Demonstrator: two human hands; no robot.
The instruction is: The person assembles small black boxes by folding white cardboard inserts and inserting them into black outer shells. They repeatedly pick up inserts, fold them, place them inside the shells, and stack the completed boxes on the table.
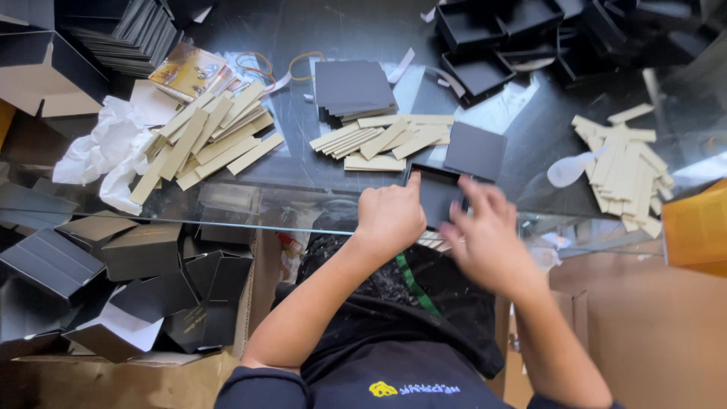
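- The left hand (390, 214) is curled into a loose fist at the near edge of the glass table (318, 30), its thumb raised against the left edge of a black box tray (438, 195) that lies flat there.
- The right hand (485, 238) sits at 3 o'clock from the left one, fingers spread wide and blurred, fingertips over the right side of the same tray (whether they grip it or merely touch it cannot be told).
- At 1 o'clock from the tray, touching its far corner, lies a dark square card (475, 151).
- At 11 o'clock from the hands a fan of tan cardboard strips (386, 140) is spread, and just beyond it stands a stack of dark square cards (352, 89).
- At 10 o'clock, well apart, lies a bigger heap of tan strips (212, 136), with crumpled white paper (106, 151) on its left.
- At 2 o'clock a third pile of tan strips (625, 163) rests near the table's right end.
- At 12 to 1 o'clock, far back, open black box trays (485, 45) are heaped.
- At 8 o'clock, below the table edge, folded black boxes (144, 265) fill a carton.
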